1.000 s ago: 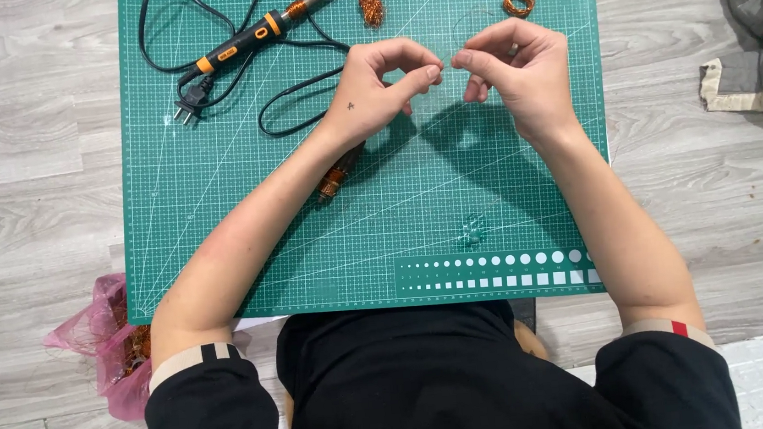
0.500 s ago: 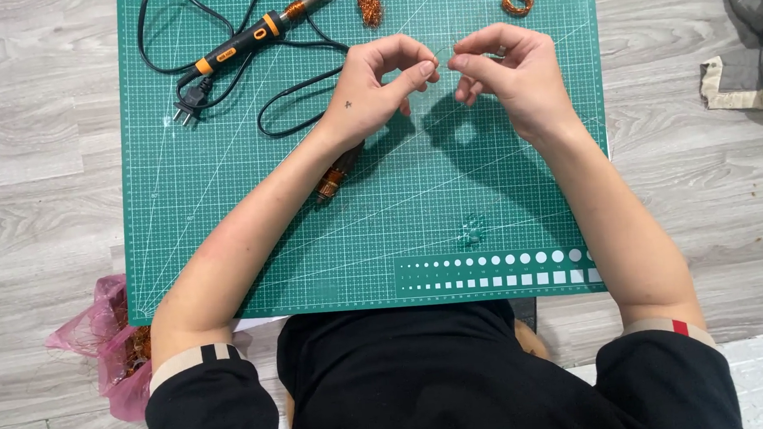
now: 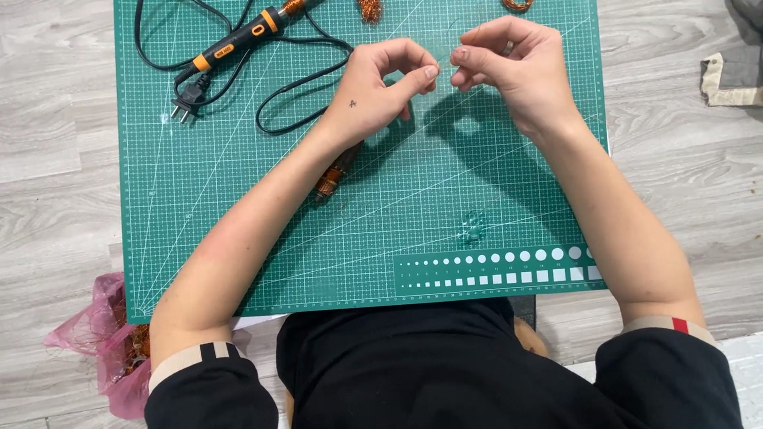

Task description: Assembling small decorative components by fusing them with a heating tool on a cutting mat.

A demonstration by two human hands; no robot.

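Both hands (image 3: 384,85) (image 3: 516,65) closed in; one soldering iron (image 3: 255,32).

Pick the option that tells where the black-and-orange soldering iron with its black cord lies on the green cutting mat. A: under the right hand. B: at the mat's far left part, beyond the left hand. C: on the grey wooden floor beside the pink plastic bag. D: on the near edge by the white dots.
B: the black-and-orange soldering iron lies on the green cutting mat's far left part, beyond the left hand.
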